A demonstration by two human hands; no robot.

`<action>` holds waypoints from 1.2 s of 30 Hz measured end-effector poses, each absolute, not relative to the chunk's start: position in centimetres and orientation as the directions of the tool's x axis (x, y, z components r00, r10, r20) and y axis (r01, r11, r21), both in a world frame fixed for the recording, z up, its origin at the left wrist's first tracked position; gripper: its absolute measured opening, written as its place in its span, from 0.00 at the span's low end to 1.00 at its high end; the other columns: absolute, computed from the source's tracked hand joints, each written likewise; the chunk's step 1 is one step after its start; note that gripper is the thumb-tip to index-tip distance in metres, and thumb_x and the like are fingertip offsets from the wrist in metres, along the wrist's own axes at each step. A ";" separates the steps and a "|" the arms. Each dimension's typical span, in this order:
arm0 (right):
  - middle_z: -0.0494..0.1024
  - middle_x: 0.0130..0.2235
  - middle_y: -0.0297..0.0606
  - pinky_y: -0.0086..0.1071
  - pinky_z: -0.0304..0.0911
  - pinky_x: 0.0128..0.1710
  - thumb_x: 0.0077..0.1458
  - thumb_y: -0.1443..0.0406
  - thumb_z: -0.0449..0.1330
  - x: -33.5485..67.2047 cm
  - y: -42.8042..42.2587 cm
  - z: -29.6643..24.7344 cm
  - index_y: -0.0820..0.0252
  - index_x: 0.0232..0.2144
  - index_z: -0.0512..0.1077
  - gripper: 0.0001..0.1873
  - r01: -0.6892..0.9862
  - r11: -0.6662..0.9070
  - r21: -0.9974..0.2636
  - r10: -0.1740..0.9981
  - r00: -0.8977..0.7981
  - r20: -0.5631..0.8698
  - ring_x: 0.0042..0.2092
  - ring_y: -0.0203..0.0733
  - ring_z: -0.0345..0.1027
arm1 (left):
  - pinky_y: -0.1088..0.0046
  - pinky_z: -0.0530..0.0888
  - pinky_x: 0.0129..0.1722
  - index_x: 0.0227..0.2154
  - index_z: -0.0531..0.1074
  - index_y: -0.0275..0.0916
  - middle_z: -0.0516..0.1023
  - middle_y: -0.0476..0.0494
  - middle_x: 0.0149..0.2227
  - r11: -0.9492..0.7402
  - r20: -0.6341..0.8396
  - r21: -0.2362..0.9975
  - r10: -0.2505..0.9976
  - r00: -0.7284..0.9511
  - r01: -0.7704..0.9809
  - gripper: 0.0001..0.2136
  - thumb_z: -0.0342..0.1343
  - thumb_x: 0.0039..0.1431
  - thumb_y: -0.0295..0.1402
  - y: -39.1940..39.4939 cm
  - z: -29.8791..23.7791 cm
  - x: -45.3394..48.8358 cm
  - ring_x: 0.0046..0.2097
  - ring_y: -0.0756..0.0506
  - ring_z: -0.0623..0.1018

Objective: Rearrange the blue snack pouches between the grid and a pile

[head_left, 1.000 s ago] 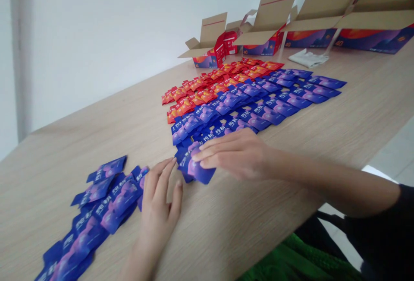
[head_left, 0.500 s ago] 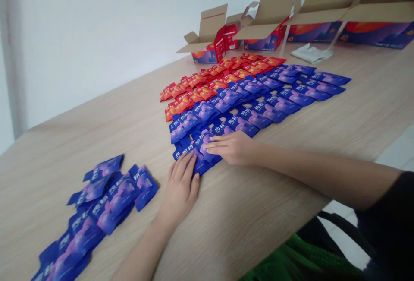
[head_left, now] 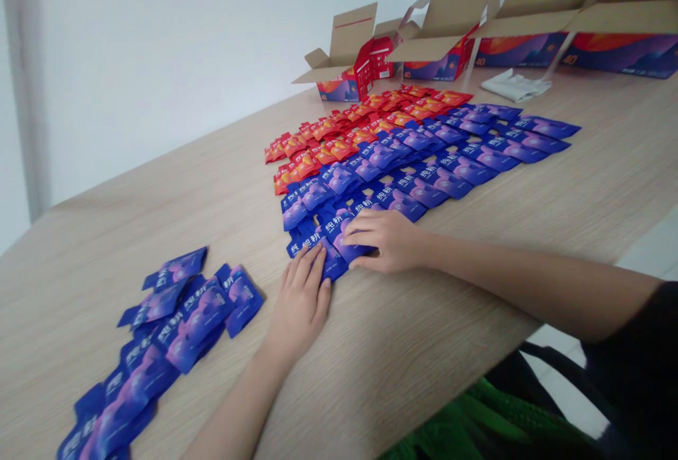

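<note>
Blue packets with pink-purple pictures and white characters lie overlapped in long rows on the table. My left hand (head_left: 301, 297) rests flat with its fingers stretched over the near-left end of the front row, touching a blue packet (head_left: 332, 262) there. Just right of it, my right hand (head_left: 389, 239) is bent round the lower edge of another blue packet (head_left: 342, 232), fingers on top and thumb at the near edge. Part of that packet is hidden under the fingers. A looser pile of blue packets (head_left: 198, 315) lies left of my left hand.
Rows of red-orange packets (head_left: 339, 149) lie behind the blue rows. Several open printed cartons (head_left: 339, 89) stand along the back with flaps up. A folded white cloth or bag (head_left: 513, 85) lies before them. The wooden table's (head_left: 371, 375) near edge runs diagonally at lower right.
My right hand's fingers have gone from lying straight on the packet to curling, with the thumb now apart at its near edge. My left hand stays on its packet. The view has shifted slightly.
</note>
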State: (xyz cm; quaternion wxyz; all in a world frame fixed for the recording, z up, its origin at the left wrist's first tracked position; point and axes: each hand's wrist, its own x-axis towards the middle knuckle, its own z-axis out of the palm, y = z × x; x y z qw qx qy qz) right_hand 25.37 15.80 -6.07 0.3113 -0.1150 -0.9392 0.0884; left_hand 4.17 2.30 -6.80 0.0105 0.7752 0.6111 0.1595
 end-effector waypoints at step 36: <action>0.73 0.43 0.45 0.39 0.62 0.47 0.59 0.74 0.52 24.8 15.7 -6.1 0.64 0.39 0.73 0.11 0.152 0.910 -0.384 0.361 -0.747 0.558 0.46 0.44 0.66 | 0.41 0.62 0.58 0.67 0.54 0.36 0.60 0.25 0.64 0.404 -0.163 -0.167 0.889 -0.429 0.900 0.46 0.41 0.52 0.65 -0.6 -3.5 -8.1 0.64 0.23 0.62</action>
